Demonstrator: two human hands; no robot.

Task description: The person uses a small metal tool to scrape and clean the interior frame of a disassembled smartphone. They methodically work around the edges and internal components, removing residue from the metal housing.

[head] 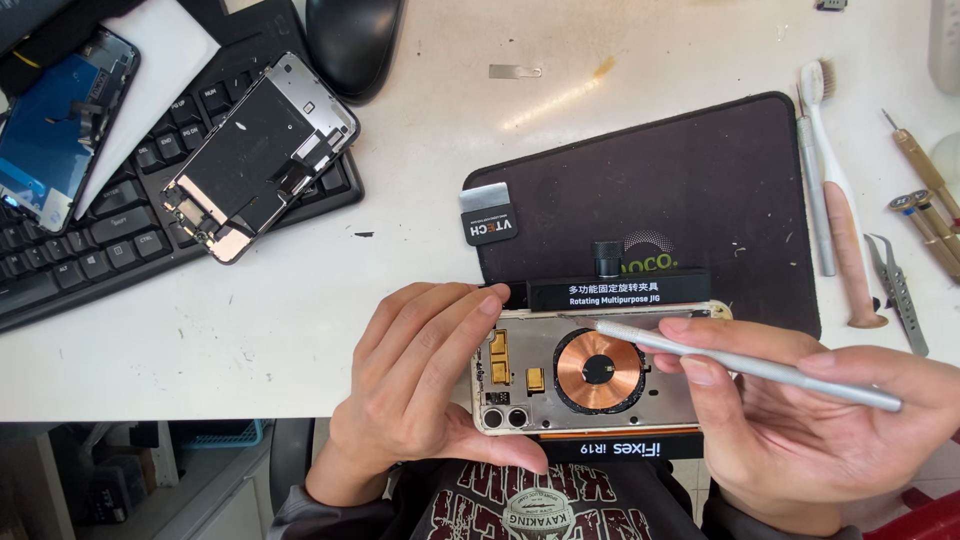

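A white tabletop is carrying everything, with a black keyboard lying at its left and a dark work mat at its right. A detached phone screen assembly is resting face down across the keyboard's keys. At the near edge of the mat, an opened phone housing is sitting in a black holding jig, its copper charging coil showing. The left hand is gripping the housing's camera end between thumb and fingers. The right hand is pinching a silver metal pry tool, whose tip is touching the housing's upper edge just above the coil.
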